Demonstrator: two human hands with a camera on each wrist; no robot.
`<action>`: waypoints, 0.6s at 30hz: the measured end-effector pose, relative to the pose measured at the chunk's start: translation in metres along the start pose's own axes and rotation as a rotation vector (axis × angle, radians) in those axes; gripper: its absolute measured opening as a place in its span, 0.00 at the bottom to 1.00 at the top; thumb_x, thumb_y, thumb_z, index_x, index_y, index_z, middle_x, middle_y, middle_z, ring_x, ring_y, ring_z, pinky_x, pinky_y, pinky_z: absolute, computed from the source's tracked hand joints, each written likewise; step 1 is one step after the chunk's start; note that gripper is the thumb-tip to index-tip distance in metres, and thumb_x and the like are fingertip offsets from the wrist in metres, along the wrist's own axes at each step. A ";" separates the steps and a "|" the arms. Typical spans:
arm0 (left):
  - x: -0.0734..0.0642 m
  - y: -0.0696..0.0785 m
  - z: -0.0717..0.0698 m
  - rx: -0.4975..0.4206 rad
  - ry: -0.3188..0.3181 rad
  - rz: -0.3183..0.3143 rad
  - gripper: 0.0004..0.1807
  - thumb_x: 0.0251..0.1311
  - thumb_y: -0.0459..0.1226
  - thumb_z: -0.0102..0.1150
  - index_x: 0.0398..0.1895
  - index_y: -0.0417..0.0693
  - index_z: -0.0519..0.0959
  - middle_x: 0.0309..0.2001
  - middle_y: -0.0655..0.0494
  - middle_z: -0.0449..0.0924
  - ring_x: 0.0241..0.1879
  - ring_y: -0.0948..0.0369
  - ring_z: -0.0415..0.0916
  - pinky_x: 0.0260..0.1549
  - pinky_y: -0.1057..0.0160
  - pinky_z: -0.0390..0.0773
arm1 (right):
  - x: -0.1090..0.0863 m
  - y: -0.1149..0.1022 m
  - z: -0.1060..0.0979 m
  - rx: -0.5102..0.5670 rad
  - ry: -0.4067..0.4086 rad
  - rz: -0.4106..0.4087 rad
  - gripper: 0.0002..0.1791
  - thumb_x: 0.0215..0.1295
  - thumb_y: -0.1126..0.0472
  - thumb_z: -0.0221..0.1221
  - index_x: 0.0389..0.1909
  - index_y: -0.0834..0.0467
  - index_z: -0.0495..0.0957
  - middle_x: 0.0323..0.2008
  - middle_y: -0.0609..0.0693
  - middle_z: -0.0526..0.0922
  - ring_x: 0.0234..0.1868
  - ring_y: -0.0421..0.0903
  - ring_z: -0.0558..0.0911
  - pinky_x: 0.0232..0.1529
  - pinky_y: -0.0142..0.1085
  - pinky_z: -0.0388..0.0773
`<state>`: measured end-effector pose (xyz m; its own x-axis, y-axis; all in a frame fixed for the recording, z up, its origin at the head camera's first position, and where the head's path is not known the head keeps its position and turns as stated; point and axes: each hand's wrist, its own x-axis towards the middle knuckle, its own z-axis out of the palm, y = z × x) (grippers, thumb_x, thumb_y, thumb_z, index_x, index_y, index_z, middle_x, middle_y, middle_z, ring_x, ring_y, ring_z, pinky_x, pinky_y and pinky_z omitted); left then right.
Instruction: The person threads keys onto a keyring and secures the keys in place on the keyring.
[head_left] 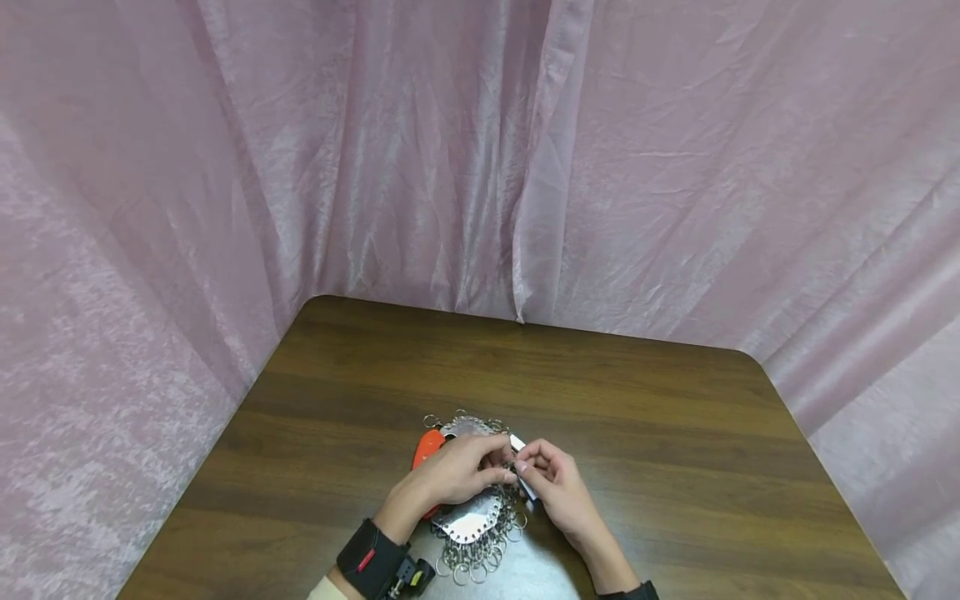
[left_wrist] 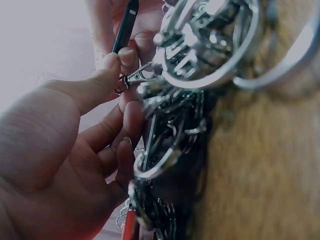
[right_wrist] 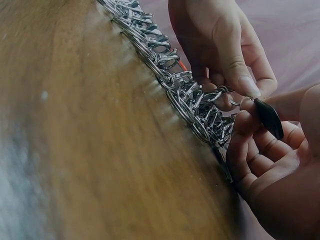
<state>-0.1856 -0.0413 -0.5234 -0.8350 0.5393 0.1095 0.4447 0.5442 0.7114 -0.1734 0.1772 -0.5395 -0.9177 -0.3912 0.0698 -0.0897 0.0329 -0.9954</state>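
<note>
A round metal plate [head_left: 468,518] lies on the table, its holed edge hung with many clips and key rings [head_left: 480,562]. My left hand [head_left: 468,471] reaches over the plate; its thumb and fingers pinch a small metal clip [left_wrist: 142,76] at the plate's rim. On the right side, my right hand [head_left: 555,487] pinches a slim black tag [right_wrist: 270,118] between thumb and index finger, its end right at the clip. The fingertips of both hands meet there. The plate's middle is hidden under my left hand.
An orange object [head_left: 427,447] lies at the plate's left, partly behind my left hand. A white strip [head_left: 517,443] shows beside my right fingers. The brown wooden table [head_left: 637,417] extends to pink curtains [head_left: 450,167] at the back and sides.
</note>
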 end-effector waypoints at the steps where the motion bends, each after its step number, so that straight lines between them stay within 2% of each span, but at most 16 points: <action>1: 0.000 0.000 0.000 0.004 0.001 0.004 0.07 0.70 0.50 0.68 0.41 0.65 0.80 0.33 0.76 0.80 0.35 0.73 0.77 0.37 0.66 0.77 | 0.000 0.000 0.000 0.001 0.001 0.000 0.09 0.76 0.69 0.61 0.46 0.73 0.76 0.35 0.62 0.83 0.30 0.42 0.82 0.33 0.29 0.80; 9: 0.002 0.000 0.001 0.018 -0.002 0.014 0.06 0.71 0.49 0.67 0.40 0.64 0.80 0.32 0.75 0.79 0.33 0.73 0.76 0.36 0.67 0.75 | 0.000 0.000 -0.001 -0.003 -0.005 0.015 0.10 0.76 0.68 0.60 0.46 0.74 0.76 0.36 0.64 0.83 0.30 0.42 0.81 0.32 0.29 0.80; 14: 0.000 0.002 0.001 0.033 0.002 0.033 0.05 0.71 0.47 0.67 0.40 0.62 0.80 0.30 0.72 0.78 0.30 0.73 0.73 0.33 0.68 0.73 | 0.000 0.002 -0.002 -0.010 -0.021 -0.004 0.10 0.76 0.68 0.60 0.46 0.74 0.76 0.35 0.62 0.83 0.30 0.41 0.82 0.31 0.28 0.79; 18: -0.001 0.002 0.000 0.040 -0.002 0.053 0.04 0.72 0.47 0.66 0.42 0.61 0.83 0.30 0.73 0.79 0.30 0.74 0.73 0.33 0.69 0.73 | 0.000 0.004 -0.002 0.002 -0.045 -0.019 0.10 0.77 0.67 0.60 0.45 0.74 0.76 0.34 0.65 0.83 0.29 0.40 0.81 0.29 0.28 0.79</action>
<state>-0.1836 -0.0408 -0.5218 -0.8096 0.5688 0.1449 0.5006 0.5402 0.6765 -0.1744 0.1797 -0.5435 -0.8973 -0.4329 0.0858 -0.1063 0.0235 -0.9941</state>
